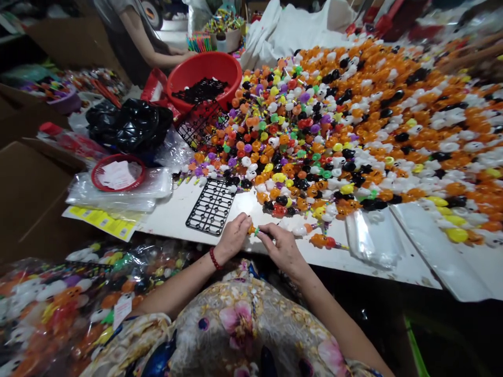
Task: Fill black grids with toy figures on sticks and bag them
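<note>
My left hand is closed around a small orange plastic toy piece near the table's front edge. The fingers of my right hand pinch the green end of the same piece, so both hands meet on it. Just left of my hands lies a black plastic grid, flat on the white tabletop. To the right rest an orange and red toy piece and a white one. My fingers hide most of the held piece.
A huge heap of colourful toy pieces covers the table. Behind it stands a red basin holding black grids. Clear plastic bags lie at right; a red basket with paper slips sits left. Another person's arm reaches in behind.
</note>
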Tool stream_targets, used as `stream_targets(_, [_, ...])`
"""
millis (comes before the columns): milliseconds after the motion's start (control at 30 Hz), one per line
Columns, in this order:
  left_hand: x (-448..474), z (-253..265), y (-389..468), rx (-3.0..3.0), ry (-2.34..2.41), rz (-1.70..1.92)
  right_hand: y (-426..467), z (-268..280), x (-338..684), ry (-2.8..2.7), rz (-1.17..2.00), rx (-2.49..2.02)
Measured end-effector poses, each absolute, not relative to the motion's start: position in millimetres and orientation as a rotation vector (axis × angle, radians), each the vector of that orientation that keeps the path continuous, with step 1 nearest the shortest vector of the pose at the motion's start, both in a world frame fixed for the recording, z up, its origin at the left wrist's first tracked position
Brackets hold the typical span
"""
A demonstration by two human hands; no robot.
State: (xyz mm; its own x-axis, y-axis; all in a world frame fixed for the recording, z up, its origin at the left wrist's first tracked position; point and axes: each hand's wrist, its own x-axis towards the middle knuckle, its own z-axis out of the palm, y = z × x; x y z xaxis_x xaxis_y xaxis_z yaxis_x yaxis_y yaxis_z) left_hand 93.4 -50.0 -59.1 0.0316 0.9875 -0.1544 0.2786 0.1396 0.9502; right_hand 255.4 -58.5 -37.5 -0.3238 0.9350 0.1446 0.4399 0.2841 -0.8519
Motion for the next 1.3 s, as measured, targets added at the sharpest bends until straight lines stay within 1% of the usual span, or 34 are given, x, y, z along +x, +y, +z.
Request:
stream_targets(267, [98.8, -63.2, -64.3, 1.414, 1.442, 0.828, -68.9, -49.4, 260.1, -1.929, 0.891, -1.191])
stream_targets(333, [93.7, -64.7, -61.2, 1.413, 1.511, 0.843, -60.5, -50.6, 278.5, -1.882, 0.726, -1.236])
stream_targets(467, [82.5, -70.0, -43.6, 1.518, 1.724, 0.862, -34.3, -52.4, 319.3, -1.724, 0.254, -1.493])
stream_targets(567, [83.9, -74.7, -32.1, 1.763, 1.701, 0.668, -16.1, -52.4, 320.9, -1.786, 0.075, -1.598])
stream_targets(600, [86.2, -75.9, -30.2, 1.823, 1.666, 0.587, -10.6, -52.0, 313.1, -1.852, 0.079, -1.587])
stream_targets(667, [90.5, -77.5, -29.1, 1.875, 1.612, 0.516, 0.9, -51.2, 287.1, -2.035, 0.187, -1.497])
stream_targets(733, [91.1, -77.7, -29.9, 1.781, 1.633, 0.621, 14.9, -51.1, 252.9, -2.249, 0.316, -1.378])
stream_targets(833, [81.5, -73.6, -29.9, 1.294, 1.688, 0.917, 41.3, -53.3, 202.8, -2.494, 0.362, -1.340])
stream_targets(933, [66.0, -63.3, -26.1, 0.754, 1.531, 1.139, 65.6, -59.2, 171.7, -2.595, 0.352, -1.350])
stream_targets(1067, [53.6, -48.0, -19.3, 0.415, 1.324, 1.291, 65.3, -70.4, 169.1, -2.418, 0.394, -1.315])
stream_targets(1200, [57.8, -43.1, -15.9, 0.177, 1.245, 1.345, 21.7, -74.8, 197.7, -2.084, 0.595, -1.173])
stream_targets(1300, [70.2, -44.0, -16.3, 0.194, 1.240, 1.335, -15.2, -68.5, 219.8, -1.954, 0.736, -1.074])
